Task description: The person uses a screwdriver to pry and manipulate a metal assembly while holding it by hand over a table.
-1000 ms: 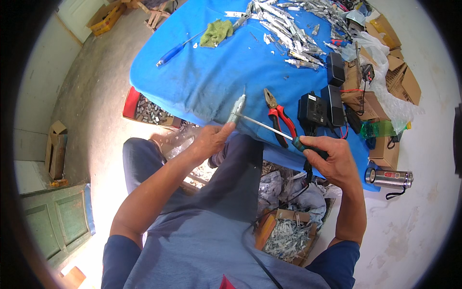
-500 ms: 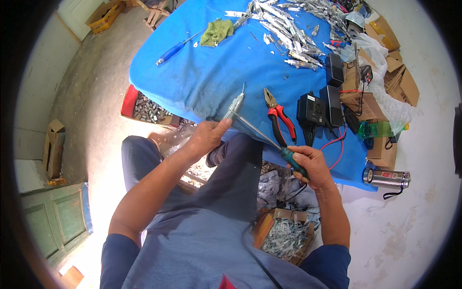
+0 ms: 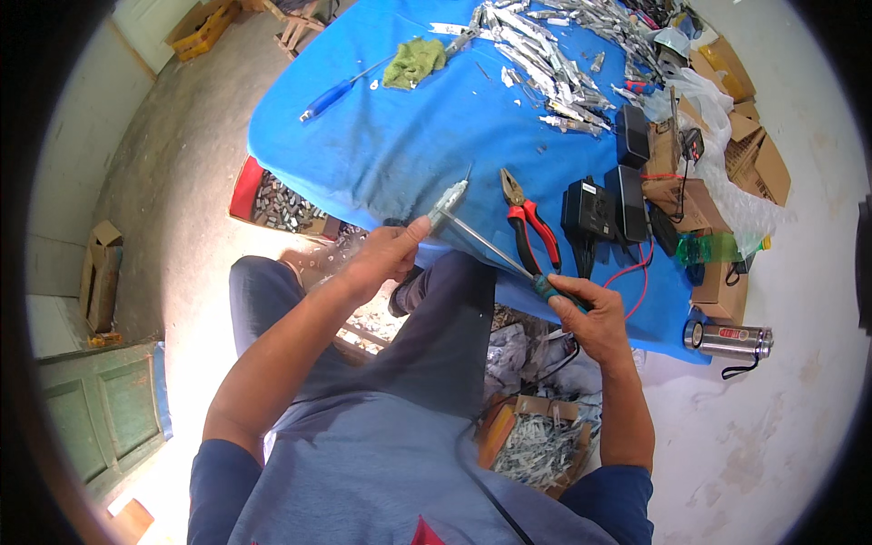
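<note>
Between the thumb and fingers of my left hand is a slim silver-white part with a thin pin sticking out of its far end. My right hand is wrapped round a teal-handled tool. Its long thin metal shaft reaches left, and the tip meets the side of the slim part. A black cord hangs below the right hand; whether it joins the handle is hard to see. Red-and-black combination pliers lie just beyond the shaft on the blue cloth.
Similar slim parts are heaped at the far right. A blue-handled screwdriver lies beside a green rag. Black adapters, cardboard and a steel flask line the right. Below are boxes of small pieces and scraps.
The slim part has tilted rightward in my left hand, which has shifted slightly. My right hand has moved a little closer along the handle, its grip turned.
</note>
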A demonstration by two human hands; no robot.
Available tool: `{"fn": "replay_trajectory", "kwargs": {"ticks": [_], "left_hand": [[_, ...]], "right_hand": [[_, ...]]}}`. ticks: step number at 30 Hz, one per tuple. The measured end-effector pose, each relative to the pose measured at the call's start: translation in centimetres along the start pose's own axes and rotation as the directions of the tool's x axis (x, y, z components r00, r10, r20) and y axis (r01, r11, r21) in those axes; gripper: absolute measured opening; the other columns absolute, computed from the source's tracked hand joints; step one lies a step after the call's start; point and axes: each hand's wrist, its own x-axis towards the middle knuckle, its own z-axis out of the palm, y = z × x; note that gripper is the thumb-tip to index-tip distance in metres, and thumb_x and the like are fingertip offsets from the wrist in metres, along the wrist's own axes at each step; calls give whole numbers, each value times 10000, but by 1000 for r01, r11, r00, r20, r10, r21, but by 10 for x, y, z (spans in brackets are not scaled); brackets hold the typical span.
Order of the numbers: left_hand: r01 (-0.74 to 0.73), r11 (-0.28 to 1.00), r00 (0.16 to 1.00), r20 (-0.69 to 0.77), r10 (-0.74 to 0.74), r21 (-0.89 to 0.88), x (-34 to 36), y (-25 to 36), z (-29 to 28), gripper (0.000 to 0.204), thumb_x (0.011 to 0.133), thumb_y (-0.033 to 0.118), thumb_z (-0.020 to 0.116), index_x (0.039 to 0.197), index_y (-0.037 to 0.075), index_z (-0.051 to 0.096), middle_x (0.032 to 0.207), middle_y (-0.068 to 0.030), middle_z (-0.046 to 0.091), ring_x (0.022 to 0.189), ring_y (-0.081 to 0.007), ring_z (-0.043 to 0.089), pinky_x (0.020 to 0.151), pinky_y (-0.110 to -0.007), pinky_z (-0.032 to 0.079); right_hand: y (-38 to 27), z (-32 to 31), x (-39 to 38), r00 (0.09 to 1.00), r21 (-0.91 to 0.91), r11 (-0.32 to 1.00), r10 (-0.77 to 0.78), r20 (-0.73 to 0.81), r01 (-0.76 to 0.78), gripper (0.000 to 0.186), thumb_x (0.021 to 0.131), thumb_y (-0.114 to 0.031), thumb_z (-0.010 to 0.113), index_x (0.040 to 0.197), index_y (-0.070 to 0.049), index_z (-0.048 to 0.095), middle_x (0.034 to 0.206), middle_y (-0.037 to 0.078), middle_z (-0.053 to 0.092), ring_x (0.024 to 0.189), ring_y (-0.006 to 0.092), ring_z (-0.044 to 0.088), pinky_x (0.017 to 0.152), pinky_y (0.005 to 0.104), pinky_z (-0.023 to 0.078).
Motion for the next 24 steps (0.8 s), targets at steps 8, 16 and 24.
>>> {"fn": "replay_trajectory", "kwargs": {"ticks": [8,16,24], "left_hand": [[-54,977,989,-147,24,-205,-2,-2,1,540,922,559,555,630,145,368,557,38,279,476,-94,240,465,-271,213],[-102,971,962,-271,40,-217,6,-5,10,497,903,505,623,636,170,369,565,64,286,472,-77,257,450,-268,219],[-129,970,960,-272,71,-204,5,-5,12,503,887,515,642,639,174,368,574,70,283,468,-72,264,438,-268,213]], "right_hand": [[11,16,-14,976,-148,968,-213,-51,203,336,851,-121,729,1162,-9,666,951,65,700,758,89,610,664,239,498],[19,21,-19,994,-7,995,-95,-56,95,341,847,-96,728,1168,-5,657,911,64,683,664,83,593,592,231,502],[10,25,-24,989,-74,995,-69,-129,59,298,820,-43,714,1112,4,681,1036,122,713,903,153,673,815,267,511]]}}
